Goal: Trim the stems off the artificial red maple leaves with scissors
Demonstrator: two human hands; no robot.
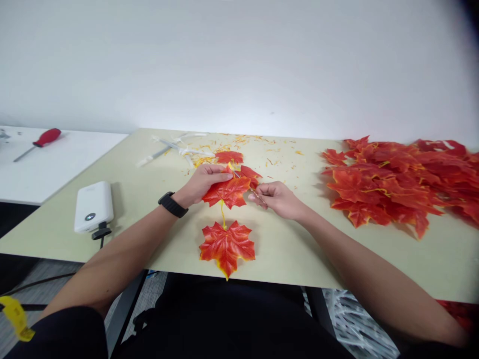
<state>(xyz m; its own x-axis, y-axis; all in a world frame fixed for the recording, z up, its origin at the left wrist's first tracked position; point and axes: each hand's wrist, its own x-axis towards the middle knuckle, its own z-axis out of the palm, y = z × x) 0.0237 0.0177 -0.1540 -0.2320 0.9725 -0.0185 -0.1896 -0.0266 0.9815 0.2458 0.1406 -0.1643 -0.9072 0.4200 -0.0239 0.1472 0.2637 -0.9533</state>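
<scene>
My left hand (205,182) is closed on a red-orange artificial maple leaf (229,192), pinching its upper part between thumb and fingers. In my right hand (279,198) is a slim pair of metal scissors (258,196), with the fingers closed round the handles and the blades reaching behind the top of the held leaf. A yellow stem runs down from that leaf to a second maple leaf (227,245), which lies flat near the table's front edge. Further red leaves (229,157) show just behind my hands, partly covered.
A large heap of red maple leaves (385,179) lies on the right. Yellow trimmings (239,139) are scattered at the back, beside white plastic strips (175,147). On the left are a white power bank (93,204) with a cable and a red-handled screwdriver (48,137).
</scene>
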